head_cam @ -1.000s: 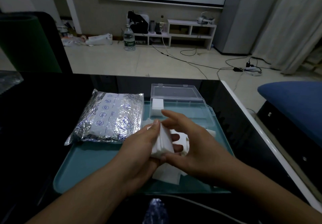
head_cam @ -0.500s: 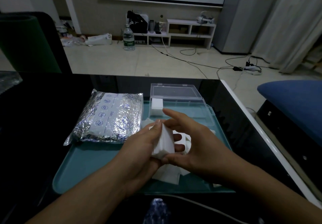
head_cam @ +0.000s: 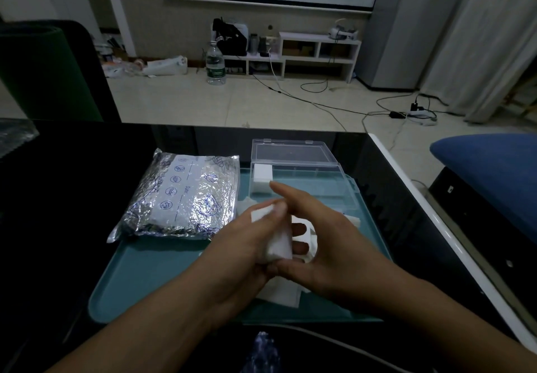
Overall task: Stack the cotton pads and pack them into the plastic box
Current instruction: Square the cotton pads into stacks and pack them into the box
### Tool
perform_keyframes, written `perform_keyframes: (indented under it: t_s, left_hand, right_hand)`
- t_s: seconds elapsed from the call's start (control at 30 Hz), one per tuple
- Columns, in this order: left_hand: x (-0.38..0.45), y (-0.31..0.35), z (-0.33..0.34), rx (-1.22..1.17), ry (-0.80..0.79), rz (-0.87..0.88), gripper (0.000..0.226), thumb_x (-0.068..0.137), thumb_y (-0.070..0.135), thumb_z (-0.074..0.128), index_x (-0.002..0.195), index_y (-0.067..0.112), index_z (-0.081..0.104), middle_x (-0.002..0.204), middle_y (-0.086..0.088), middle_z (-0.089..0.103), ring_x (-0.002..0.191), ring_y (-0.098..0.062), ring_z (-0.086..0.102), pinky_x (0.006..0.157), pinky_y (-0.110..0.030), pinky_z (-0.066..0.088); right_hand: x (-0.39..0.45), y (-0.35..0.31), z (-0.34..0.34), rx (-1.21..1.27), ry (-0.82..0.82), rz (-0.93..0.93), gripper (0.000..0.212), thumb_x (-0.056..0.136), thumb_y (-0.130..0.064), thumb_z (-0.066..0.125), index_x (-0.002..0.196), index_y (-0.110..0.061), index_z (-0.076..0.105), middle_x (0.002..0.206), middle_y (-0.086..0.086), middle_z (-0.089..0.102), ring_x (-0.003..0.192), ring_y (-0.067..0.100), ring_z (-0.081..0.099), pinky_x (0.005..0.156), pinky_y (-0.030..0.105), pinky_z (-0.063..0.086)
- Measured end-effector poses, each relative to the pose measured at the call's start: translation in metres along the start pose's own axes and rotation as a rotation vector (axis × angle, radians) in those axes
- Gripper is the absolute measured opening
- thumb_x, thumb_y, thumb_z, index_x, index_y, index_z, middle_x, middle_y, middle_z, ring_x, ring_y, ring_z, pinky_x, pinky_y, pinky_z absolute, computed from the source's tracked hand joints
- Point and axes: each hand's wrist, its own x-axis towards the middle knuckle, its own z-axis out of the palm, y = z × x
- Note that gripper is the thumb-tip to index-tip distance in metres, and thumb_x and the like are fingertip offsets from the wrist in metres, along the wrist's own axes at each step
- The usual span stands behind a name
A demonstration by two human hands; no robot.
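A stack of white cotton pads stands on edge above the teal tray. My left hand grips it from the left, thumb on its top edge. My right hand cups the stack from the right, its forefinger stretched over the top. Loose cotton pads lie on the tray under my hands, and more show at the right. The clear plastic box stands open behind my hands, lid tipped back, with a small stack of pads in its left end.
A silver foil bag lies on the tray's left half. The tray sits on a black glossy table with a white right edge. A blue cushion is at the right, beyond the table.
Both hands keep hold of the stack in almost the same spot. My right forefinger has slid further over the top of the stack.
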Motion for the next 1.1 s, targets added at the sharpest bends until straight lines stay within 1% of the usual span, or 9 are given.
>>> perform_keyframes:
  t_s: [0.07, 0.2, 0.4, 0.5, 0.63, 0.77, 0.93, 1.03, 1.1]
  left_hand:
    - [0.001, 0.001, 0.0, -0.071, 0.035, -0.039, 0.047, 0.09, 0.038, 0.055, 0.124, 0.006, 0.061, 0.124, -0.031, 0.061, 0.114, -0.05, 0.058, 0.09, -0.052, 0.052]
    - [0.0, 0.001, 0.0, -0.064, 0.07, -0.013, 0.037, 0.094, 0.028, 0.052, 0.125, 0.009, 0.06, 0.118, -0.029, 0.065, 0.107, -0.05, 0.063, 0.092, -0.057, 0.052]
    - [-0.001, 0.0, -0.001, -0.037, 0.06, 0.009, 0.039, 0.095, 0.03, 0.051, 0.126, 0.008, 0.06, 0.118, -0.027, 0.065, 0.107, -0.047, 0.064, 0.097, -0.059, 0.049]
    - [-0.002, 0.0, -0.002, -0.008, -0.03, 0.014, 0.04, 0.095, 0.028, 0.058, 0.129, 0.007, 0.058, 0.126, -0.027, 0.061, 0.115, -0.046, 0.06, 0.101, -0.055, 0.046]
    - [-0.001, -0.001, -0.003, 0.074, -0.056, 0.048, 0.049, 0.077, 0.001, 0.06, 0.124, 0.012, 0.062, 0.125, -0.033, 0.057, 0.09, -0.035, 0.063, 0.075, -0.04, 0.049]
    - [0.0, -0.003, -0.003, 0.11, -0.045, 0.061, 0.06, 0.066, -0.004, 0.054, 0.124, 0.011, 0.061, 0.103, -0.028, 0.065, 0.072, -0.027, 0.06, 0.053, -0.028, 0.046]
    - [-0.005, 0.0, 0.001, 0.167, -0.074, 0.084, 0.047, 0.069, -0.007, 0.053, 0.112, 0.009, 0.066, 0.09, -0.02, 0.068, 0.077, -0.032, 0.057, 0.061, -0.034, 0.049]
    - [-0.005, -0.002, 0.002, 0.189, -0.031, 0.083, 0.037, 0.08, -0.014, 0.046, 0.104, 0.006, 0.064, 0.077, -0.014, 0.066, 0.064, -0.024, 0.06, 0.053, -0.029, 0.048]
    - [-0.003, -0.005, 0.001, 0.241, -0.001, 0.09, 0.032, 0.086, -0.012, 0.046, 0.105, 0.006, 0.062, 0.075, -0.009, 0.067, 0.062, -0.02, 0.064, 0.052, -0.026, 0.049]
  right_hand:
    - [0.001, 0.0, 0.0, -0.001, 0.004, 0.001, 0.091, 0.075, -0.019, 0.083, 0.145, -0.039, 0.028, 0.126, -0.02, 0.049, 0.106, -0.021, 0.048, 0.073, -0.003, 0.041]
    - [0.001, 0.002, 0.0, -0.021, 0.015, -0.006, 0.092, 0.073, -0.022, 0.083, 0.146, -0.037, 0.029, 0.129, -0.017, 0.05, 0.112, -0.015, 0.047, 0.075, -0.003, 0.04]
    - [0.002, 0.002, -0.002, -0.001, 0.014, -0.013, 0.093, 0.073, -0.018, 0.084, 0.145, -0.039, 0.029, 0.127, -0.018, 0.05, 0.112, -0.016, 0.048, 0.076, -0.003, 0.04]
    - [0.002, 0.003, -0.002, -0.011, 0.01, -0.02, 0.092, 0.074, -0.017, 0.083, 0.146, -0.038, 0.029, 0.126, -0.019, 0.051, 0.111, -0.013, 0.05, 0.076, -0.001, 0.042]
    - [0.002, 0.004, -0.001, -0.068, 0.011, -0.032, 0.093, 0.074, -0.021, 0.083, 0.145, -0.042, 0.027, 0.125, -0.024, 0.05, 0.112, -0.015, 0.048, 0.08, 0.001, 0.043]
    - [0.001, 0.006, 0.004, -0.163, 0.009, -0.091, 0.095, 0.075, -0.03, 0.081, 0.151, -0.036, 0.023, 0.137, -0.016, 0.047, 0.118, -0.001, 0.05, 0.098, 0.018, 0.044]
    - [0.001, 0.007, 0.009, -0.174, 0.022, -0.169, 0.092, 0.078, -0.021, 0.076, 0.152, -0.03, 0.022, 0.119, -0.022, 0.047, 0.095, -0.012, 0.048, 0.084, 0.013, 0.044]
    - [0.0, 0.007, 0.009, -0.236, 0.01, -0.209, 0.093, 0.078, -0.024, 0.074, 0.152, -0.034, 0.018, 0.125, -0.012, 0.051, 0.105, 0.004, 0.053, 0.084, 0.028, 0.052]
    - [-0.001, 0.006, 0.008, -0.343, 0.034, -0.242, 0.093, 0.078, -0.029, 0.071, 0.152, -0.035, 0.015, 0.129, -0.006, 0.051, 0.11, 0.01, 0.052, 0.087, 0.032, 0.053]
